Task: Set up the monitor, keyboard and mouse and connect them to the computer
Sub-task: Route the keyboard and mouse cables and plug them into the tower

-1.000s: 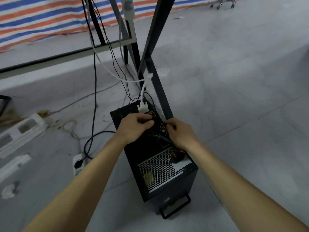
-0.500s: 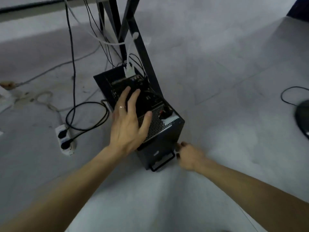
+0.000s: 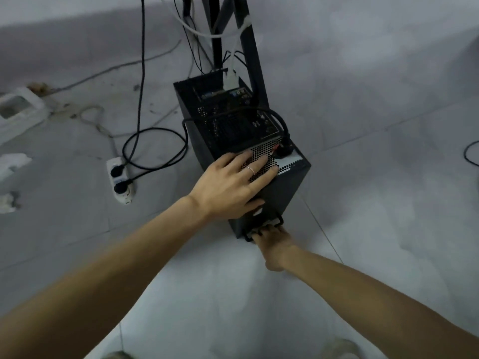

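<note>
Head view. PC [image 3: 287,190] stands on end on the floor [image 3: 375,229], rear panel up, just beside a black desk leg [image 3: 248,47]. Left grip [image 3: 230,185]: wide and flat, fingers spread, palm down on the PSU mesh [image 3: 263,149] at the near end of the panel. It holds nothing and has a thin ring on one finger. Right grip [image 3: 272,239]: low at the near side of the PC, fingers curled round the black handle [image 3: 278,220], close to the floor. Black power lead [image 3: 285,133] is plugged in next to the mesh, just past the left fingertips. It arcs over the panel and drops down the left side to a loop on the floor, near a white power strip [image 3: 120,180] w/ two black plugs. White plug [image 3: 229,81] sits in a port at the far end of the panel, and its cable rises along the leg. Other ports are too dark to tell. Far left: white box [image 3: 18,107], blurred.
</note>
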Demonstrator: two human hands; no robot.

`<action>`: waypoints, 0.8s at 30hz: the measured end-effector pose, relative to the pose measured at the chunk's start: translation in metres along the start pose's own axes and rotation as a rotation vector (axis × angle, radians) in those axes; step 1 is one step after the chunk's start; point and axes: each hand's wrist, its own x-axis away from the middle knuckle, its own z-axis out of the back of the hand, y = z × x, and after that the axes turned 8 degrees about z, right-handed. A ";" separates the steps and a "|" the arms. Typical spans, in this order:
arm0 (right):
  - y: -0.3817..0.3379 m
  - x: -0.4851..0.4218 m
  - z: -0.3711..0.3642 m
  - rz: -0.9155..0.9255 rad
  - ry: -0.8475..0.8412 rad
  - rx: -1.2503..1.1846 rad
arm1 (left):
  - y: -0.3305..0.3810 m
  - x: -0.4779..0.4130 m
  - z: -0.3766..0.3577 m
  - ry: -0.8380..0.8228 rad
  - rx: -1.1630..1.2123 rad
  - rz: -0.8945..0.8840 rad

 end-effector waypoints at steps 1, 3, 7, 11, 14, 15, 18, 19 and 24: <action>0.003 0.003 0.003 0.002 0.031 0.021 | -0.004 -0.005 0.002 0.000 0.005 0.000; 0.010 0.011 0.010 0.015 0.106 0.082 | -0.014 -0.018 0.009 -0.008 0.051 0.073; 0.034 0.029 0.039 0.050 0.471 0.135 | -0.049 -0.048 0.031 0.110 0.163 0.296; 0.042 0.028 0.093 0.062 0.726 0.148 | -0.083 -0.070 0.041 0.242 0.088 0.563; 0.026 0.018 0.128 0.082 0.906 0.138 | -0.099 -0.059 0.027 0.179 0.036 0.581; 0.020 0.016 0.135 0.061 0.976 0.122 | -0.100 -0.049 0.018 0.146 0.046 0.575; 0.015 0.004 0.172 0.046 1.107 0.080 | -0.115 -0.026 0.006 0.036 0.123 0.584; 0.016 0.005 0.177 0.034 1.116 0.061 | -0.113 -0.022 0.001 0.013 0.173 0.589; 0.020 -0.001 0.208 -0.005 1.117 -0.036 | -0.101 -0.032 -0.004 0.009 0.594 0.786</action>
